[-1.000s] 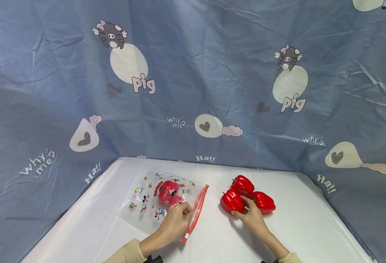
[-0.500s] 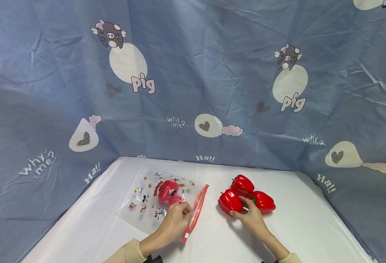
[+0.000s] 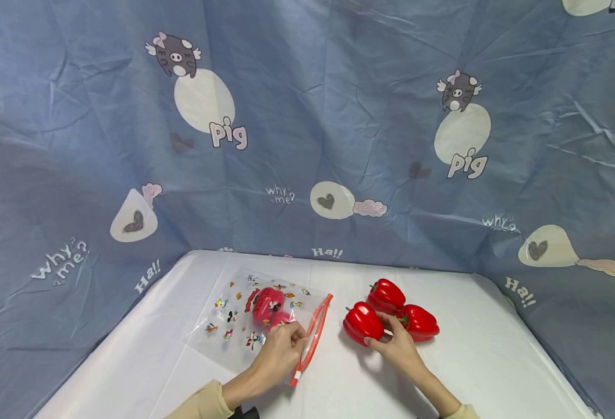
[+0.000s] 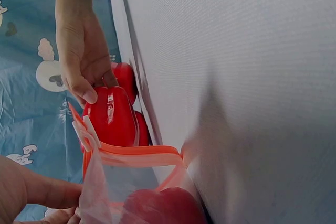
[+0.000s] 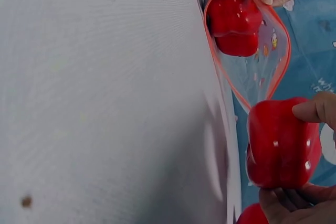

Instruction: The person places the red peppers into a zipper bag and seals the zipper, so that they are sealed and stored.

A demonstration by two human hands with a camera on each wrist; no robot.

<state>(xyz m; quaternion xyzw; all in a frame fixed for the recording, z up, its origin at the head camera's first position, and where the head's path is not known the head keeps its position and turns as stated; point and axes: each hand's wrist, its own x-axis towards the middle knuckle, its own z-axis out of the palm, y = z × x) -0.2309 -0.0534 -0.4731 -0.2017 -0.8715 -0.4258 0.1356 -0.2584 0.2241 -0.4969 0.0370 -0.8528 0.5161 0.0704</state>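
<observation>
A clear zip bag (image 3: pixel 218 317) with cartoon prints and an orange-red zip edge lies on the left of the table. Red bell peppers (image 5: pixel 236 22) are inside it. My left hand (image 3: pixel 282 349) pinches the upper layer near the bag's mouth, which gapes in the right wrist view. My right hand (image 3: pixel 398 343) grips a red bell pepper (image 3: pixel 363 323) between thumb and fingers, to the right of the bag's mouth. Just behind it are two more, a far bell pepper (image 3: pixel 386 297) and a right-hand bell pepper (image 3: pixel 419 323).
A white cloth covers the table (image 3: pixel 496 349). Behind and at both sides hangs a blue curtain (image 3: pixel 307 145) with pig prints. The orange-red zip edge (image 3: pixel 315 337) faces right, with a white slider (image 3: pixel 295 376) at its near end.
My right hand has shifted the gripped bell pepper slightly left, away from the other two and towards the bag. My left hand and the bag stay where they were.
</observation>
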